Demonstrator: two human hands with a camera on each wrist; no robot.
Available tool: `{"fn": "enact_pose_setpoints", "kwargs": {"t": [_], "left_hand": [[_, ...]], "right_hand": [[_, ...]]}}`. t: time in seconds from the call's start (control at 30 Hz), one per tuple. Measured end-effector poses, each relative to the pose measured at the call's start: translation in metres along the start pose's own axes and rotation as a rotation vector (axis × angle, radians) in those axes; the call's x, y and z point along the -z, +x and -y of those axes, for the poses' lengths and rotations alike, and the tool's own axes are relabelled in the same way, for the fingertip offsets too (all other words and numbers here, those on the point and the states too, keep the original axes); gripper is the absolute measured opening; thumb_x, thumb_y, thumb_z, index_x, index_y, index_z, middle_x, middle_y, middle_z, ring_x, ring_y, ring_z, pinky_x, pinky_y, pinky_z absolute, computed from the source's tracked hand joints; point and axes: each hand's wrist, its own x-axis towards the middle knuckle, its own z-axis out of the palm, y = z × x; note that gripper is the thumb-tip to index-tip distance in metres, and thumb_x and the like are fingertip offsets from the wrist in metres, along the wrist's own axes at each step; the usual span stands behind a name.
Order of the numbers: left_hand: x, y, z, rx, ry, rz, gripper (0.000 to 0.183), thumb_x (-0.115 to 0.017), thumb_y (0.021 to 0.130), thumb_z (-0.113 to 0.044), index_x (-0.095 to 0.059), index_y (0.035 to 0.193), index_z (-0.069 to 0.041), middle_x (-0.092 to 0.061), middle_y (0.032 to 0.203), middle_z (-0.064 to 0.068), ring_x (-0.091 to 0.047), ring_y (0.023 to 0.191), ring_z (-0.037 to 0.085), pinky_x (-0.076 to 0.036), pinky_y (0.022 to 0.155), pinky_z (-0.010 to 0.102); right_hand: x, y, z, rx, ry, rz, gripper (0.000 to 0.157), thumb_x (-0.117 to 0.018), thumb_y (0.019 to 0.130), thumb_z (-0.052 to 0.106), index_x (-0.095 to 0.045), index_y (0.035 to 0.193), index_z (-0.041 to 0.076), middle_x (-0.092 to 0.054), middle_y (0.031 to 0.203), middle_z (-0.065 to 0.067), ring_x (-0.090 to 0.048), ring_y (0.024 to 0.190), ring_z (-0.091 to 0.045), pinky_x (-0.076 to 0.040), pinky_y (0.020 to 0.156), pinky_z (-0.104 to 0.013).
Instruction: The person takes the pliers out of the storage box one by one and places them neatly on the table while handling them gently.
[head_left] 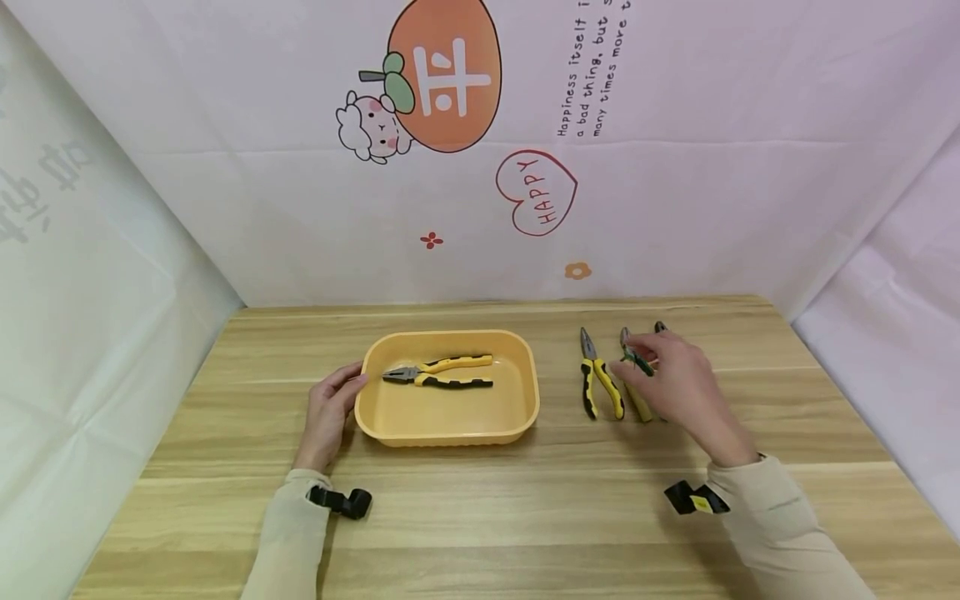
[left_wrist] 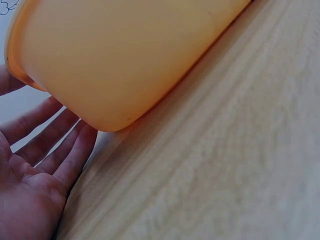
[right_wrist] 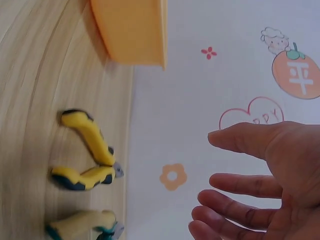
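My left hand is at the left end of a yellow plastic tray, its extended fingers touching the outer wall in the left wrist view. Inside the tray lie combination pliers with yellow and black handles, jaws pointing left. My right hand hovers over tools on the right, fingers apart and gripping nothing in the right wrist view. Beside it lie yellow-and-black long-nose pliers, handles spread. Partly under the hand are pliers with tan and green handles and another tool, mostly hidden.
The wood-grain table meets a white printed cloth at its back edge. More white cloth hangs at both sides. A black strap device sits on each wrist.
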Motion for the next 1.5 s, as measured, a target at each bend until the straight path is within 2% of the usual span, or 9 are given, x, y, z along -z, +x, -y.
{"fn": "enact_pose_setpoints", "kwargs": {"t": [0.3,0.53,0.73,0.93,1.13,1.27,1.5], "left_hand": [[0.000,-0.001,-0.001,0.006,0.007,-0.013,0.039,-0.060,0.102,-0.008,-0.057,0.134,0.014,-0.068,0.119,0.010,-0.069,0.105,0.015,-0.057,0.089,0.025],[0.001,-0.001,-0.002,0.004,0.005,-0.012,0.039,-0.060,0.102,-0.009,-0.057,0.134,0.014,-0.066,0.123,0.013,-0.068,0.105,0.014,-0.057,0.090,0.025],[0.000,0.000,-0.002,0.011,0.001,-0.011,0.040,-0.061,0.102,-0.009,-0.056,0.134,0.014,-0.066,0.122,0.012,-0.068,0.105,0.013,-0.057,0.091,0.025],[-0.001,0.000,-0.002,0.011,0.004,-0.007,0.040,-0.061,0.102,-0.009,-0.057,0.134,0.014,-0.065,0.125,0.014,-0.068,0.106,0.014,-0.057,0.091,0.026],[-0.002,-0.001,-0.002,0.006,0.001,-0.010,0.039,-0.061,0.102,-0.009,-0.057,0.134,0.014,-0.066,0.124,0.012,-0.068,0.105,0.013,-0.057,0.089,0.025],[-0.002,-0.002,-0.001,0.007,0.000,-0.009,0.040,-0.061,0.102,-0.009,-0.056,0.134,0.015,-0.066,0.124,0.011,-0.068,0.106,0.013,-0.057,0.090,0.025],[-0.002,-0.002,-0.001,-0.001,0.006,-0.010,0.040,-0.061,0.102,-0.009,-0.056,0.134,0.015,-0.065,0.123,0.012,-0.067,0.107,0.013,-0.057,0.090,0.025]], "right_hand": [[-0.005,-0.002,0.015,0.065,0.039,-0.032,0.042,-0.079,0.090,0.027,-0.072,0.120,-0.001,-0.068,0.104,-0.017,-0.065,0.097,-0.038,-0.053,0.080,-0.054],[-0.007,-0.002,0.024,0.095,0.017,-0.017,0.042,-0.080,0.089,0.026,-0.072,0.121,0.001,-0.066,0.104,-0.016,-0.064,0.094,-0.034,-0.053,0.077,-0.050],[-0.007,-0.003,0.031,0.072,0.025,0.010,0.046,-0.080,0.089,0.032,-0.071,0.123,0.002,-0.065,0.105,-0.013,-0.064,0.099,-0.035,-0.055,0.078,-0.050],[-0.013,-0.002,0.037,0.118,0.043,-0.010,0.041,-0.081,0.088,0.025,-0.072,0.120,0.001,-0.066,0.102,-0.013,-0.064,0.095,-0.033,-0.055,0.077,-0.050],[-0.018,-0.002,0.039,0.163,0.071,-0.012,0.042,-0.081,0.088,0.022,-0.070,0.122,0.000,-0.066,0.108,-0.015,-0.066,0.096,-0.034,-0.056,0.081,-0.050],[-0.019,-0.002,0.043,0.180,0.042,-0.023,0.045,-0.082,0.087,0.024,-0.070,0.124,0.000,-0.067,0.109,-0.016,-0.065,0.095,-0.032,-0.054,0.079,-0.049],[-0.021,-0.001,0.054,0.153,0.025,0.016,0.049,-0.080,0.088,0.030,-0.068,0.128,0.004,-0.065,0.117,-0.013,-0.064,0.101,-0.032,-0.053,0.079,-0.049]]}}
